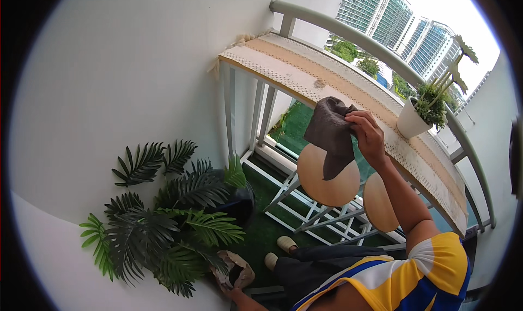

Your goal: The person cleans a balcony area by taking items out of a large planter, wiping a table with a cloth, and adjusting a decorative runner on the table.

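Observation:
My right hand (367, 135) pinches a dark grey cloth (333, 131), which hangs in folds over the near edge of a narrow bar table. A woven runner (294, 72) with beige and tan stripes and dark stains covers the table. Low down, my left hand (232, 294) grips the rim of a crumpled brown paper bag (245, 275); its fingers are partly hidden, and something dark shows inside. Beside the bag spread the fronds of a leafy palm-like plant (179, 266). A white pot (412, 121) with green foliage and flower-like stems stands on the runner, right of the cloth.
Two round wooden stools (327, 188) with white metal legs stand under the table's near edge. A curved metal railing (347, 27) runs behind the table. A dark glossy planter (241, 204) is on the green turf floor (261, 229). A white wall (122, 86) rises at the left.

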The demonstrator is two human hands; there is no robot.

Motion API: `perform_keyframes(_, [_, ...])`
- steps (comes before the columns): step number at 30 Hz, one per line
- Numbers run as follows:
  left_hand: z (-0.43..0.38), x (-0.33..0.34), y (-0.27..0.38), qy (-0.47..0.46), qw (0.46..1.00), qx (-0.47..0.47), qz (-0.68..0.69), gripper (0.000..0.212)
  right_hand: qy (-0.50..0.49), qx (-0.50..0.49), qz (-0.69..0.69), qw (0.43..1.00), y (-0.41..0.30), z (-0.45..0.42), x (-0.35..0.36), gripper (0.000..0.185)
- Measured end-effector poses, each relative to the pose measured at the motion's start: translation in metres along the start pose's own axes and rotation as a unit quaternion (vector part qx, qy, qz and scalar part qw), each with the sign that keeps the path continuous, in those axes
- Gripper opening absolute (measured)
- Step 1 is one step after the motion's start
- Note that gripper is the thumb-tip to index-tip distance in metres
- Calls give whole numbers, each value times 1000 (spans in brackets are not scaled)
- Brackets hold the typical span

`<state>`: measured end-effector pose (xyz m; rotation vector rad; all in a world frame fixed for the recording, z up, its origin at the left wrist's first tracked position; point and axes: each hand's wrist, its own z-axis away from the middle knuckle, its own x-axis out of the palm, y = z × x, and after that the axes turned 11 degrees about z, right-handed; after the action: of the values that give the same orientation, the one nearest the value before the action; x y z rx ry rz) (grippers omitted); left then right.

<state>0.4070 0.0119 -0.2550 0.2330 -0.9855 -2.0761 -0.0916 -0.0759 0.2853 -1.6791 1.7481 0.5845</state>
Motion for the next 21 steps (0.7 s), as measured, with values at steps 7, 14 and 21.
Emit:
perform_keyframes(7, [34, 35, 30, 114, 986, -113, -37, 53, 128, 97, -32, 986, 33, 17, -79, 25])
perform_keyframes(14, [160, 261, 81, 55, 975, -211, 42, 59, -142, 235, 103, 956, 84, -30, -13, 43])
perform_keyframes(21, [328, 533, 204, -466, 859, 213, 6, 54, -84, 86, -316, 941, 59, -92, 15, 31])
